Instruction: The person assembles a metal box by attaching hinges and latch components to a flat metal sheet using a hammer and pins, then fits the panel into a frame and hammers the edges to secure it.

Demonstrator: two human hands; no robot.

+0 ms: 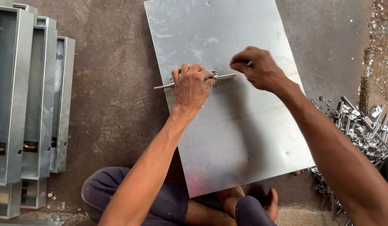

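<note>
A shiny rectangular metal sheet lies on the brown floor in front of my crossed legs. A slim metal slide bolt rests across its upper left part, one end sticking out past the sheet's left edge. My left hand presses down on the bolt's middle and covers most of it. My right hand hovers just right of the bolt, its fingertips pinched on a small pale metal piece, too small to identify.
Several long metal box channels stand stacked at the left. A heap of shiny metal latches and fittings lies at the right, with small loose bits scattered at the upper right. My knees and a bare foot sit at the bottom.
</note>
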